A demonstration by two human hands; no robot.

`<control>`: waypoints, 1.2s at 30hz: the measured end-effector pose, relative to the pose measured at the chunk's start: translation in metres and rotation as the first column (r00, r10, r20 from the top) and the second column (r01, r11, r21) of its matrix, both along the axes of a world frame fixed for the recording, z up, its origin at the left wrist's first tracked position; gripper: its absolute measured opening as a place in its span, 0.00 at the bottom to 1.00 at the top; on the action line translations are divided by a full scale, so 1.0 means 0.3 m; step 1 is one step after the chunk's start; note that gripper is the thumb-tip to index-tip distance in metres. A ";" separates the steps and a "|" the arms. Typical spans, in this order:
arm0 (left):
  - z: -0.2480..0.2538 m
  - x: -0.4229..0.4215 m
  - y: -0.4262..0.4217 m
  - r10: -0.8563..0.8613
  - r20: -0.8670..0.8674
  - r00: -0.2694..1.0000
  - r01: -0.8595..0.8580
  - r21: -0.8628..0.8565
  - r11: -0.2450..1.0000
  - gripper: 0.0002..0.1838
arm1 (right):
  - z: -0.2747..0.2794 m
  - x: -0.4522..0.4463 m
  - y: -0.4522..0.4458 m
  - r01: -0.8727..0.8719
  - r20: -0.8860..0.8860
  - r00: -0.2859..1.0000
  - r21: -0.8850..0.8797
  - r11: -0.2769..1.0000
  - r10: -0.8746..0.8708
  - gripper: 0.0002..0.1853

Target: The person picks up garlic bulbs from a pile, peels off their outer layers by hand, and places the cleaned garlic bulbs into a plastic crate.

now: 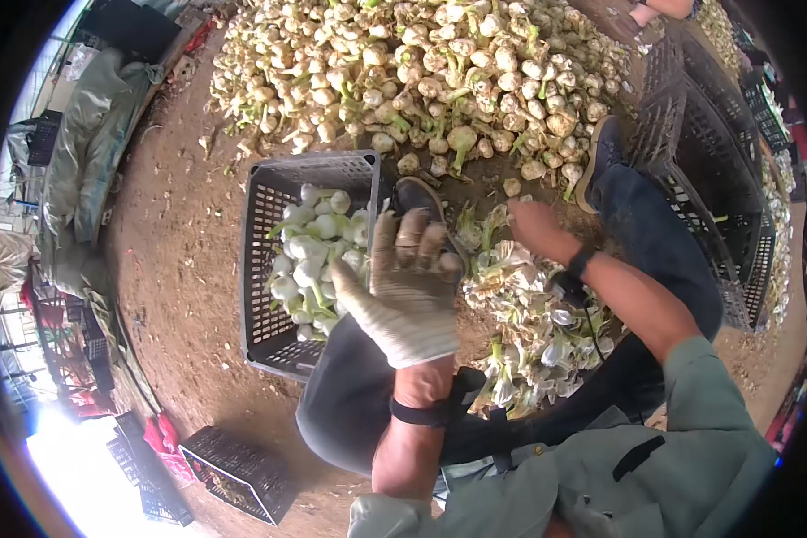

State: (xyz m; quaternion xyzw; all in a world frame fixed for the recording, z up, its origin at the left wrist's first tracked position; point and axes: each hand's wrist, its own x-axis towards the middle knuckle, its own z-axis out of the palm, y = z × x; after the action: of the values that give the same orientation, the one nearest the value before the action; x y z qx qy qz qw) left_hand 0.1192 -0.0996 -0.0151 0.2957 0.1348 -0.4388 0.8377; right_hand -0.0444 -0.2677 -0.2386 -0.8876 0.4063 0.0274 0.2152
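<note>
My left hand [403, 291], in a dirty white glove, is raised with its fingers spread beside the right side of a dark plastic crate [253, 260]. Nothing shows in its grasp. Inside the crate lie peeled white bulbs [307, 249] with short green stems. My bare right hand [540, 229] has its fingers curled, near the lower edge of a big heap of unpeeled bulbs [421, 67]. What it holds, if anything, is hidden. Below it, between my legs, is a pile of torn husks and leaves [547, 336].
Stacked black crates [704, 152] stand at the right. Another crate [238, 471] lies at the lower left near a red bag [163, 441]. Grey-green sheeting [94, 152] lines the left side. Part of another person's arm [668, 7] shows at the top right.
</note>
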 end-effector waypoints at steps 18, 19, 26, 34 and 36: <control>-0.318 -0.147 -0.051 -0.500 0.544 0.674 0.329 0.385 0.862 0.23 | 0.543 -0.113 0.020 -0.051 0.398 0.874 0.648 0.760 -0.280 0.10; -0.263 -0.158 -0.053 -0.594 0.485 0.642 0.445 0.395 0.804 0.24 | 0.617 -0.131 0.042 -0.086 0.436 0.842 0.691 0.718 -0.319 0.10; 0.002 -0.201 -0.081 -0.662 0.547 0.512 0.635 0.278 0.721 0.26 | 0.849 -0.196 0.159 -0.127 0.652 0.608 0.643 0.755 -0.454 0.11; -0.027 -0.253 -0.088 -0.602 0.771 0.209 0.265 0.548 0.793 0.24 | 0.729 -0.147 0.165 0.034 0.697 0.516 0.563 0.825 -0.497 0.08; -0.053 -0.272 -0.097 -0.608 0.768 0.198 0.236 0.565 0.791 0.24 | 0.660 -0.129 0.157 0.102 0.759 0.462 0.468 0.878 -0.458 0.06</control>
State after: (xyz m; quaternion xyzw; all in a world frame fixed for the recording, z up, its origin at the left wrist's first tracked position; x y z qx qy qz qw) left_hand 0.0376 -0.1289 -0.0312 0.6481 -0.3847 -0.3755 0.5394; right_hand -0.0831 -0.2207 -0.0407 -0.6480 0.3779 -0.3748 0.5449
